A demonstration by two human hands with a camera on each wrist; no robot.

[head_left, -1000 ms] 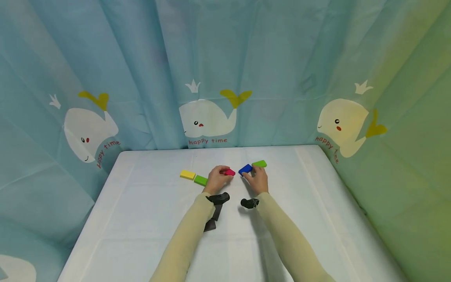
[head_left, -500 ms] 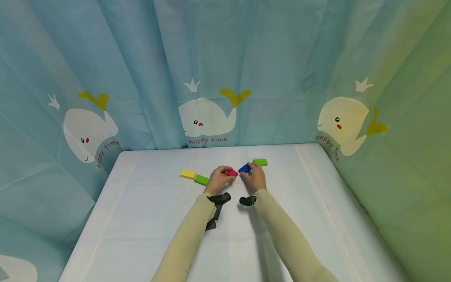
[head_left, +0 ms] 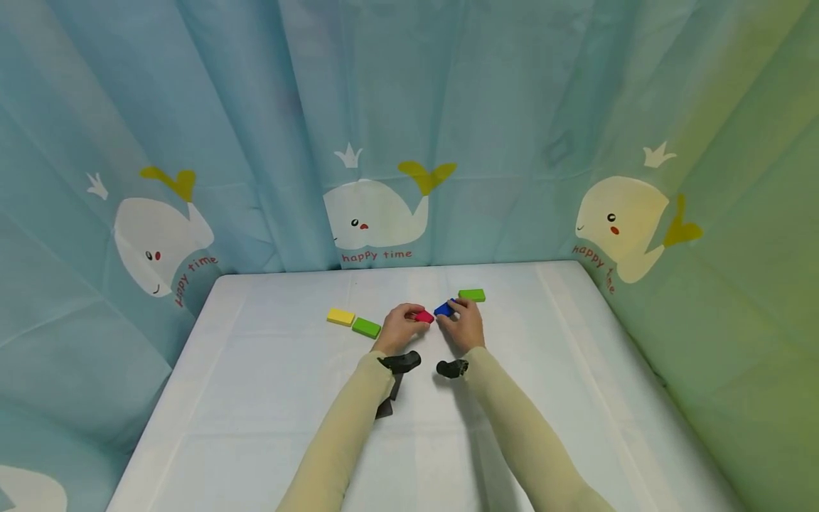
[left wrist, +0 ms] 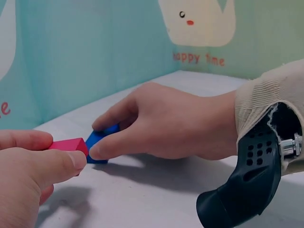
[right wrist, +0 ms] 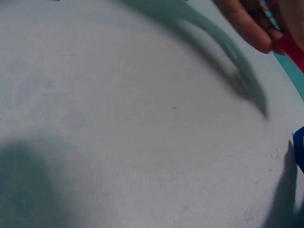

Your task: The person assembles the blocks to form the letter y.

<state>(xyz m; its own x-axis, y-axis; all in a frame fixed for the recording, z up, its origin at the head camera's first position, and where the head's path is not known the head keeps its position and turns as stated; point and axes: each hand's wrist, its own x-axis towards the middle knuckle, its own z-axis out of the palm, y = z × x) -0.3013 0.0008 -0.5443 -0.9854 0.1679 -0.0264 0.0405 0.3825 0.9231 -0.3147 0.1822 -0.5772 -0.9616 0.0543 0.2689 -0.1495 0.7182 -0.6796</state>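
My left hand (head_left: 398,328) pinches a red block (head_left: 424,317) between thumb and fingers; in the left wrist view the red block (left wrist: 69,144) tilts a little above the table. Just right of it, my right hand (head_left: 466,326) holds a blue block (head_left: 444,308) by its sides, thumb in front and fingers behind. The left wrist view shows the blue block (left wrist: 99,142) low at the table, its near end overlapped by the red one. In the right wrist view only an edge of the blue block (right wrist: 299,147) and part of the red block (right wrist: 292,50) appear.
A light green block (head_left: 472,294) lies behind the right hand. Left of the left hand are a green block (head_left: 367,327) and a yellow block (head_left: 340,316). Dark blocks (head_left: 385,408) lie partly hidden by the left forearm. A printed curtain (head_left: 512,142) surrounds the white table (head_left: 256,384).
My left hand has moved slightly right with the red block, closing the gap to the blue block. The right hand, still holding the blue block, has shifted only slightly.
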